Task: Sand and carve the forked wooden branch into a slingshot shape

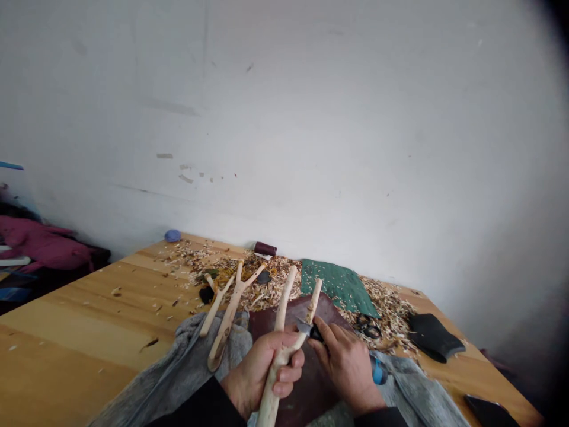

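Head view: two dark sleeves come in at the bottom. The left hand (267, 367) is wrapped around a pale forked stick (269, 394), just below where it splits in two. The stick is held up over the middle of the near side of the table, with its two prongs pointing away. The right hand (347, 362) grips the black handle of a small knife (304, 326), and its blade lies against the right prong.

Under the hands is a dark red sheet (313, 379), with rumpled gray cloth (169, 367) on both sides. A thing with a blue band (379, 370) pokes out behind the right wrist. A flat black thing like a phone (489, 410) lies at the near right.

Farther off, a big wooden fork (229, 314) and a smaller wooden fork (216, 311) lie to the left, and a bent black sheet (438, 338) lies to the right. Wood shavings (391, 308) cover the back of the striped wooden table (89, 332), with bits on a green sheet (340, 287). A dark red spool (265, 248) sits by the wall, and a blue ball (172, 235) sits at the back left corner.

Past the table on the left is pink cloth (44, 243). The whitish wall (311, 118) has gray scuffs and little patches.
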